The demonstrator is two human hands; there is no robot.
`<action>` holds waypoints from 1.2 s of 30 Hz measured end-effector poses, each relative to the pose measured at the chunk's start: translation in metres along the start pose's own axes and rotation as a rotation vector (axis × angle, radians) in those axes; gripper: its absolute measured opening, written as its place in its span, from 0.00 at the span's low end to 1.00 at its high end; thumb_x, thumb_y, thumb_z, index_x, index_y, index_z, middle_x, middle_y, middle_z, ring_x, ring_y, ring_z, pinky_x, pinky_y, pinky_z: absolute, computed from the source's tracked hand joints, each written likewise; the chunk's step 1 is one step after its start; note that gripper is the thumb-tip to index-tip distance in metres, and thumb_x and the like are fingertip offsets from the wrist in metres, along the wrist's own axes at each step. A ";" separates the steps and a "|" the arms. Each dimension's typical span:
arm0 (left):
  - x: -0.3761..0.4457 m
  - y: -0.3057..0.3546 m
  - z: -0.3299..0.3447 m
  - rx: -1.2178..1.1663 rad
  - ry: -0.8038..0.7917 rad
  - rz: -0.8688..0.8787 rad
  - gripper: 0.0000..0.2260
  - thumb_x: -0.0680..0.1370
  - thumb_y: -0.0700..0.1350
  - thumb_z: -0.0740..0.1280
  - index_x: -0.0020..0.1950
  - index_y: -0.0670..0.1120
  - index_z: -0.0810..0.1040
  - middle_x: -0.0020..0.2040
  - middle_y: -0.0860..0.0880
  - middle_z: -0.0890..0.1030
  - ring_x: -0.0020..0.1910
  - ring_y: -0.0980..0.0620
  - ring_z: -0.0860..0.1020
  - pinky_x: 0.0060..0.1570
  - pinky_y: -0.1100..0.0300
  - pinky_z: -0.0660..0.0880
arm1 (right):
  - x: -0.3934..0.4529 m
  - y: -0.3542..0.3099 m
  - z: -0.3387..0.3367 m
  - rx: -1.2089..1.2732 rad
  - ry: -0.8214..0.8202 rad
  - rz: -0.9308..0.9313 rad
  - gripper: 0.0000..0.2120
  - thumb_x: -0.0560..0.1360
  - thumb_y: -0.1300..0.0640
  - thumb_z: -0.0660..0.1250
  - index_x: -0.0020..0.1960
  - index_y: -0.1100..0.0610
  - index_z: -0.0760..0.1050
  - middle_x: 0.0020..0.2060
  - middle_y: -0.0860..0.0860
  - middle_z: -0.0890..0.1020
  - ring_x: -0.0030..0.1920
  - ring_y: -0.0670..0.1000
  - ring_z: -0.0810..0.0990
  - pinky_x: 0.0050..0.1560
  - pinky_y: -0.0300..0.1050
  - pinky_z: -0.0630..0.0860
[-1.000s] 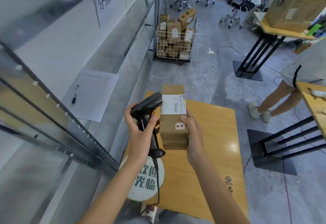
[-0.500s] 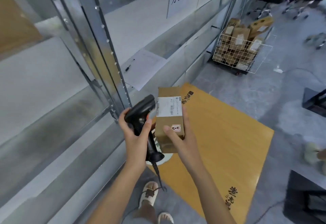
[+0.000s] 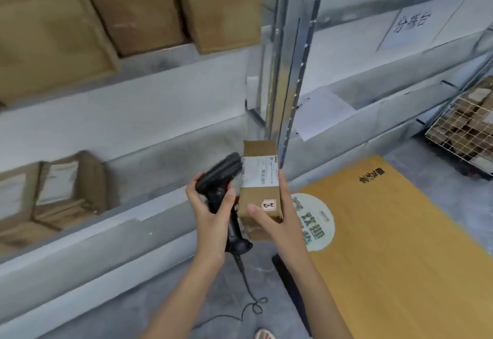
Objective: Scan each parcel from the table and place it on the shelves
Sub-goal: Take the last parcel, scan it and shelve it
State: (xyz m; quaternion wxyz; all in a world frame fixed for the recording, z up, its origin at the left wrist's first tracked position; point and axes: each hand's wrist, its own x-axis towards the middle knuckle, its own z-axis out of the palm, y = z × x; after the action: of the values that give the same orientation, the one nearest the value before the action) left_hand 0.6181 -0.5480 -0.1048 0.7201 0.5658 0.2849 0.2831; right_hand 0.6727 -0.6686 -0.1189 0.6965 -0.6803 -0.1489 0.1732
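While the left hand (image 3: 210, 216) is wrapped round a black plastic scanner (image 3: 222, 186), the right hand (image 3: 277, 213) clasps a rectangular cardboard parcel (image 3: 260, 192). Both sit just below the steel shelf upright (image 3: 289, 53); the parcel's white label faces up.

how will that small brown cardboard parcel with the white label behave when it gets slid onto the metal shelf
The small brown cardboard parcel probably stays stiff: its edges look straight in the right hand. It seems fairly light, since that one hand carries it alone. With flat faces and a blocky shape, it should slide onto the metal shelf without rolling.
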 end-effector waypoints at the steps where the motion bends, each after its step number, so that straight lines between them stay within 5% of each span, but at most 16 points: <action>1: 0.003 0.004 -0.017 -0.010 0.048 0.009 0.24 0.80 0.42 0.71 0.63 0.70 0.68 0.68 0.48 0.77 0.65 0.47 0.79 0.66 0.44 0.76 | 0.003 0.003 0.017 -0.004 -0.047 -0.001 0.45 0.74 0.54 0.76 0.80 0.36 0.52 0.66 0.32 0.76 0.64 0.38 0.78 0.61 0.40 0.78; 5: 0.015 0.015 -0.093 -0.028 0.214 0.056 0.25 0.79 0.42 0.72 0.61 0.71 0.68 0.67 0.47 0.77 0.63 0.47 0.80 0.61 0.51 0.78 | 0.009 0.012 0.093 -0.007 -0.206 0.031 0.44 0.74 0.55 0.76 0.77 0.31 0.52 0.59 0.26 0.78 0.61 0.36 0.79 0.57 0.34 0.77; 11: 0.028 0.025 -0.202 0.038 0.354 0.139 0.26 0.79 0.41 0.72 0.69 0.59 0.64 0.64 0.54 0.76 0.57 0.65 0.79 0.50 0.71 0.76 | -0.009 0.030 0.209 0.005 -0.301 0.058 0.48 0.71 0.53 0.79 0.79 0.35 0.53 0.67 0.38 0.77 0.61 0.39 0.80 0.60 0.41 0.78; 16: 0.041 0.024 -0.258 0.041 0.381 0.152 0.27 0.79 0.40 0.71 0.73 0.53 0.63 0.65 0.54 0.76 0.57 0.65 0.79 0.54 0.68 0.77 | -0.013 0.047 0.269 0.053 -0.355 0.101 0.47 0.72 0.57 0.78 0.79 0.36 0.53 0.69 0.38 0.75 0.61 0.37 0.79 0.53 0.30 0.77; 22: 0.067 0.033 -0.281 0.065 0.351 0.219 0.26 0.79 0.34 0.69 0.71 0.50 0.63 0.62 0.59 0.73 0.55 0.72 0.77 0.48 0.77 0.74 | 0.004 0.046 0.296 0.081 -0.390 0.152 0.47 0.72 0.56 0.77 0.78 0.34 0.53 0.68 0.42 0.77 0.62 0.40 0.80 0.53 0.32 0.77; 28: 0.101 0.028 -0.287 0.093 0.338 0.260 0.26 0.80 0.34 0.69 0.71 0.50 0.63 0.63 0.56 0.73 0.56 0.69 0.78 0.54 0.75 0.72 | 0.035 0.048 0.303 0.117 -0.429 0.190 0.46 0.75 0.62 0.74 0.79 0.37 0.50 0.61 0.40 0.82 0.61 0.44 0.82 0.53 0.37 0.79; 33: 0.126 0.020 -0.282 0.150 0.357 0.260 0.25 0.79 0.36 0.71 0.70 0.52 0.64 0.55 0.74 0.73 0.58 0.70 0.75 0.57 0.74 0.71 | 0.064 0.058 0.307 0.112 -0.454 0.209 0.47 0.74 0.63 0.76 0.79 0.38 0.51 0.62 0.42 0.82 0.60 0.44 0.82 0.51 0.38 0.80; 36: 0.140 0.014 -0.282 0.155 0.381 0.257 0.25 0.79 0.35 0.70 0.70 0.52 0.64 0.60 0.66 0.74 0.59 0.68 0.76 0.59 0.70 0.72 | 0.079 0.069 0.315 0.101 -0.443 0.208 0.48 0.73 0.65 0.76 0.79 0.39 0.52 0.64 0.45 0.80 0.60 0.45 0.82 0.52 0.39 0.80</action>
State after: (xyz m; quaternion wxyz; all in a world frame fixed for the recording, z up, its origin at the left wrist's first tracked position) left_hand 0.5057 -0.2586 -0.1594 0.5660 0.5872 0.3621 0.4513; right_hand 0.6010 -0.3501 -0.1803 0.6585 -0.6016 -0.2183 0.3960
